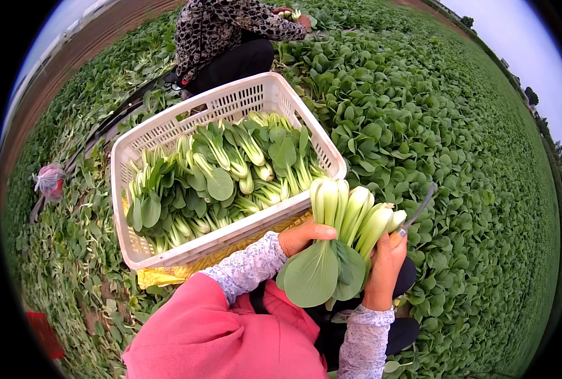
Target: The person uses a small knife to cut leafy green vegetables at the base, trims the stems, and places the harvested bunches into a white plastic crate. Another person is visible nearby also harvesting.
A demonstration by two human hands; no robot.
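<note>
Several heads of bok choy [326, 206] are bunched between my two hands, with pale stem bases up and green leaves hanging down. My left hand [304, 237] grips the bunch from the left, its thumb lying across the stems. On the other side, my right hand [386, 265] presses against the bunch and also holds a small curved knife [419, 208], its blade pointing up and away. Just beyond my left forearm, a white plastic crate [224, 242] with slotted walls holds many heads of bok choy [236, 156] laid in layers.
Yellow printed sacking [167, 277] lies under the crate. Behind it a co-worker [219, 40] in a patterned jacket crouches, holding greens. Dense growing bok choy [451, 142] spreads to the right. At left, loose leaves cover the ground near a tied plastic bag [50, 182] and a red object [45, 334].
</note>
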